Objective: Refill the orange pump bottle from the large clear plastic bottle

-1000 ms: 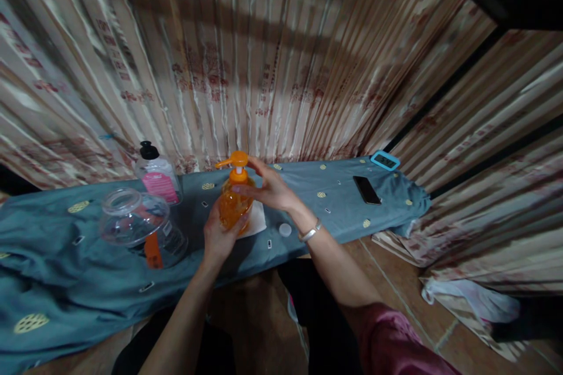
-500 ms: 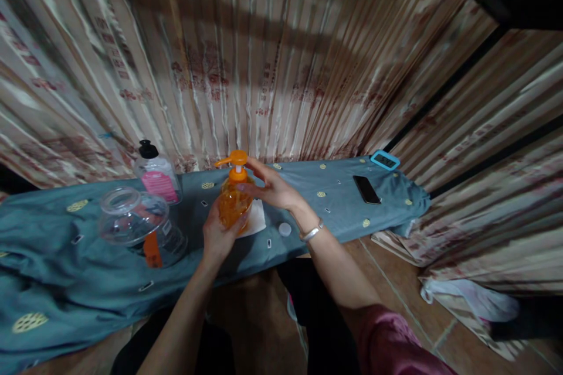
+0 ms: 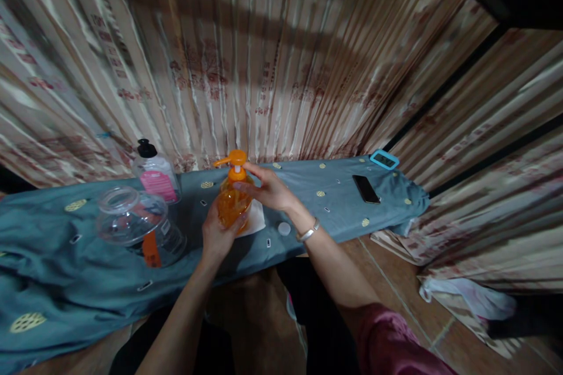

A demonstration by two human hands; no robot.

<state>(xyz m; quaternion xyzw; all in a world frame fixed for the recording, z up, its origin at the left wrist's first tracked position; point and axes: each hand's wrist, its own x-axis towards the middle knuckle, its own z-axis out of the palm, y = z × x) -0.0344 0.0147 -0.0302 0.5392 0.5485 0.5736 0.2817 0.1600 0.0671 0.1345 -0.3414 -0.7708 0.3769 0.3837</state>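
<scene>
An orange pump bottle (image 3: 230, 202) stands upright on a white sheet (image 3: 256, 217) on the blue-grey cloth (image 3: 65, 281). My left hand (image 3: 216, 235) wraps the bottle's lower body from the near side. My right hand (image 3: 266, 187) is closed around the bottle's neck, just under the orange pump head, with a silver bracelet on its wrist. A small white cap (image 3: 284, 228) lies on the cloth to the right of the bottle.
A clear plastic jar (image 3: 132, 225) lies on its side at the left, with a black-capped bottle with a pink label (image 3: 155, 174) behind it. A black phone (image 3: 366, 188) and a blue-framed device (image 3: 384, 159) lie at the right. Striped curtains hang behind.
Both hands stay on the orange bottle with only a slight shift of the view. The fingers at the neck have moved a little.
</scene>
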